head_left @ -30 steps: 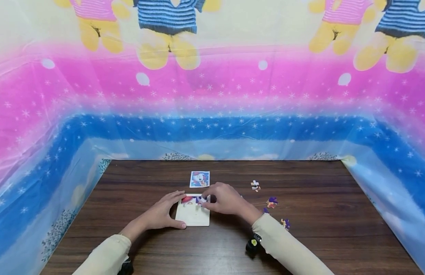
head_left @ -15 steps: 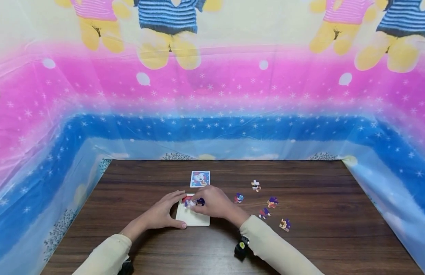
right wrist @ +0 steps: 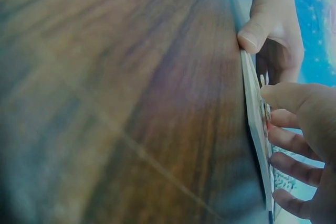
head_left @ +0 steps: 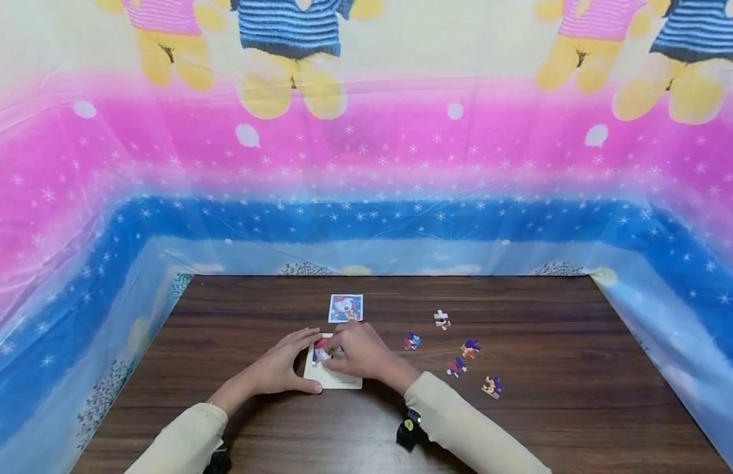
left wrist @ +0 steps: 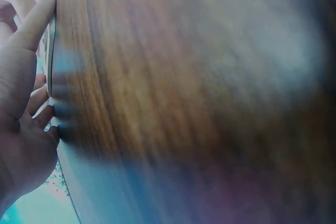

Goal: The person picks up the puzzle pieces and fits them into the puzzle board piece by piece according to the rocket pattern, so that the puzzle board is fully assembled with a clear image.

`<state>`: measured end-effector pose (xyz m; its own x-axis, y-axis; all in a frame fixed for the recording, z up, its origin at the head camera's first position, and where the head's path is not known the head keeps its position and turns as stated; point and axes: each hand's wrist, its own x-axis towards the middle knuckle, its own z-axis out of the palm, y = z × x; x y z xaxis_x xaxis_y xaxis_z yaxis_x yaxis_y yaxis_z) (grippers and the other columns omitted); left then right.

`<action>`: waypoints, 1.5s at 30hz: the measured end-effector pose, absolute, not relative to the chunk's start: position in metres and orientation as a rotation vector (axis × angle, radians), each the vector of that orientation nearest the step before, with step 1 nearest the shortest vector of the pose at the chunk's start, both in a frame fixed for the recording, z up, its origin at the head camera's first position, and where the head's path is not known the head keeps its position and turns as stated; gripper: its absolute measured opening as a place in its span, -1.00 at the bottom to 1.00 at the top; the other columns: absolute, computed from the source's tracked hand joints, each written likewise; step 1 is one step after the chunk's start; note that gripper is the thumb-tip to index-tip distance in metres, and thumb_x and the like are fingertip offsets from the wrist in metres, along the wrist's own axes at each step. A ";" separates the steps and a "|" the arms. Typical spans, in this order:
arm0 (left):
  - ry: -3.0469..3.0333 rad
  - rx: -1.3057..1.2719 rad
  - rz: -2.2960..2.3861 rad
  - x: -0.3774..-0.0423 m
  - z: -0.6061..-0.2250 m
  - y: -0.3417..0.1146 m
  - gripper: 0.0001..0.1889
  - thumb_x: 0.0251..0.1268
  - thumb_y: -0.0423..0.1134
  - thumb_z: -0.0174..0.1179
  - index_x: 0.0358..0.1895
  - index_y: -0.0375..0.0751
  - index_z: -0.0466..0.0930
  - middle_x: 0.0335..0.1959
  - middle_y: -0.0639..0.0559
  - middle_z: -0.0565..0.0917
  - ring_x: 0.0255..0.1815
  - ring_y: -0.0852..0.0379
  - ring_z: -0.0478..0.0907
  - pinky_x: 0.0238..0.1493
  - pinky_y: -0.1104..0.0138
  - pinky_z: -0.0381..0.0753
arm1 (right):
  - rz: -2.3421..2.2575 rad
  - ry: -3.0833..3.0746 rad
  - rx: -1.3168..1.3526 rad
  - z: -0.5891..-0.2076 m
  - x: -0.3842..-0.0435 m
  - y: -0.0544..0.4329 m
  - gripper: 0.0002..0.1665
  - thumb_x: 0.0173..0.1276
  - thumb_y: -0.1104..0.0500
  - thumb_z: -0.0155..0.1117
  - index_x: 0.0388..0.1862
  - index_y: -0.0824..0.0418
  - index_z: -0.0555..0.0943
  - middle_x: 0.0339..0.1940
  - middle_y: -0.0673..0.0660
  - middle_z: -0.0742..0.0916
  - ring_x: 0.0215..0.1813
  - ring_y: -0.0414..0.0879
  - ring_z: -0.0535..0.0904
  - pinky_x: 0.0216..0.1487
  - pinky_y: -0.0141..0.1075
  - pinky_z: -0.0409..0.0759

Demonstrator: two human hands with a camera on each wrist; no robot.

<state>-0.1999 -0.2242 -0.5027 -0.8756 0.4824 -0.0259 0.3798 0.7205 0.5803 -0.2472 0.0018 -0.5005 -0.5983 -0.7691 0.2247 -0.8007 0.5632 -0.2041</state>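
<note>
A pale square puzzle board (head_left: pixel 341 380) lies on the table, with red and purple pieces along its far part. My left hand (head_left: pixel 272 370) holds the board at its left side, thumb at the near edge and fingers at the far corner. Over the board's upper part, my right hand (head_left: pixel 363 352) pinches a white and purple puzzle piece (head_left: pixel 322 354) between thumb and fingers. In the right wrist view a thin piece edge (right wrist: pixel 263 81) stands up by the right thumb, close to the board. The right hand hides part of the board.
Several loose puzzle pieces lie to the right, among them a white one (head_left: pixel 441 319), a blue and red one (head_left: pixel 412 341) and an orange one (head_left: pixel 491 387). A picture card (head_left: pixel 346 307) lies beyond the board. A printed cloth (head_left: pixel 366 227) surrounds the dark wooden table (head_left: pixel 556 368).
My right hand has moved left over the board with the puzzle piece, which has turned on the way. More loose pieces on the right are uncovered. The left hand has stayed put.
</note>
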 end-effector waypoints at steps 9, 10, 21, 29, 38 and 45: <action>2.746 0.692 0.863 -0.201 -0.504 -0.225 0.11 0.03 0.30 0.50 0.57 -0.25 0.25 0.59 -0.18 0.24 0.62 -0.27 0.05 0.44 -0.28 0.20 | 0.429 -2.707 1.333 -0.501 -0.246 0.000 -0.65 0.33 -0.19 0.45 0.00 -0.10 0.82 -0.23 -0.17 0.73 -0.27 -0.32 0.54 -0.33 -0.43 0.45; 2.747 0.694 0.865 -0.201 -0.504 -0.225 0.11 0.03 0.29 0.50 0.56 -0.25 0.25 0.59 -0.18 0.24 0.62 -0.27 0.05 0.44 -0.28 0.20 | 0.430 -2.709 1.333 -0.500 -0.246 0.000 -0.64 0.32 -0.19 0.45 0.02 -0.11 0.82 -0.23 -0.17 0.73 -0.27 -0.32 0.53 -0.34 -0.43 0.44; 2.739 0.678 0.875 -0.200 -0.503 -0.224 0.10 0.03 0.29 0.50 0.57 -0.25 0.25 0.60 -0.20 0.23 0.62 -0.28 0.05 0.43 -0.29 0.19 | 0.347 -2.648 1.350 -0.499 -0.245 -0.001 -0.71 0.32 -0.18 0.46 -0.13 -0.07 0.85 -0.25 -0.16 0.74 -0.27 -0.31 0.58 -0.32 -0.44 0.52; 2.735 0.667 0.880 -0.199 -0.502 -0.224 0.11 0.04 0.28 0.51 0.57 -0.25 0.24 0.60 -0.20 0.22 0.62 -0.28 0.05 0.44 -0.28 0.19 | 0.249 -2.606 1.377 -0.497 -0.243 -0.003 -0.75 0.36 -0.16 0.43 -0.25 -0.07 0.87 -0.22 -0.11 0.76 -0.25 -0.26 0.64 -0.24 -0.36 0.61; 2.735 0.662 0.883 -0.200 -0.503 -0.224 0.11 0.04 0.28 0.50 0.57 -0.25 0.24 0.60 -0.21 0.21 0.63 -0.28 0.04 0.44 -0.29 0.18 | 0.279 -2.648 1.384 -0.494 -0.241 -0.003 -0.73 0.39 -0.15 0.40 -0.20 -0.03 0.86 -0.22 -0.11 0.75 -0.25 -0.27 0.62 -0.21 -0.36 0.61; 2.740 0.685 0.881 -0.200 -0.502 -0.224 0.10 0.03 0.27 0.51 0.56 -0.26 0.26 0.59 -0.18 0.24 0.63 -0.27 0.05 0.44 -0.28 0.19 | 0.565 -2.661 1.381 -0.491 -0.244 0.006 -0.74 0.43 -0.03 0.38 -0.04 0.04 0.83 -0.17 -0.08 0.79 -0.23 -0.31 0.64 -0.03 -0.35 0.63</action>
<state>-0.1996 -0.2237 -0.5019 -0.8771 0.4793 -0.0320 0.3708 0.7178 0.5893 -0.2439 0.0061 -0.4906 -0.5868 -0.7713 0.2465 -0.8049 0.5226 -0.2811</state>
